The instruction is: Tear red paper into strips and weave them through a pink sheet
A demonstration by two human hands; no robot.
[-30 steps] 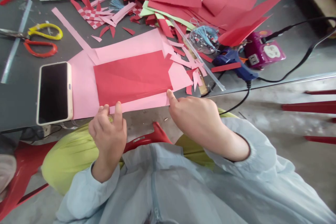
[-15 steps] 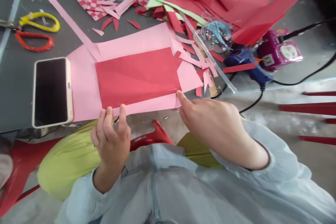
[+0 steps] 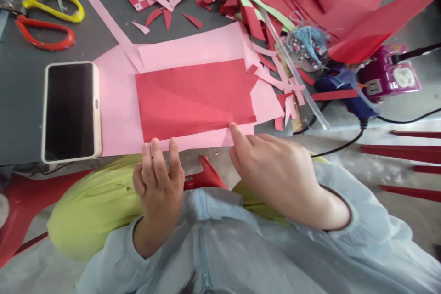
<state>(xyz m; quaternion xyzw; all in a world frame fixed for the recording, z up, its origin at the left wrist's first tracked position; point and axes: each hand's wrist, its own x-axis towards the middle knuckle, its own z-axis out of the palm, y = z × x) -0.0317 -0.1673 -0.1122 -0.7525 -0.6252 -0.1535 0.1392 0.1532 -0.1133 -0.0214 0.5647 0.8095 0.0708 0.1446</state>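
Just beyond the outstretched left hand (image 3: 160,188) and pointing right hand (image 3: 275,172), its grip unclear, red paper (image 3: 196,96) could skew over pink paper (image 3: 117,105) if either pushes unevenly.

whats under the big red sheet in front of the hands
Pink paper shows past the left, far and near edges of the red sheet, so it appears to run underneath. Anything else beneath the sheet's middle is covered.

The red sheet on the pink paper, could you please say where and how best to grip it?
Probably pinch the red sheet by its straight far edge, from the far side; the left hand and right hand are at its near edge.
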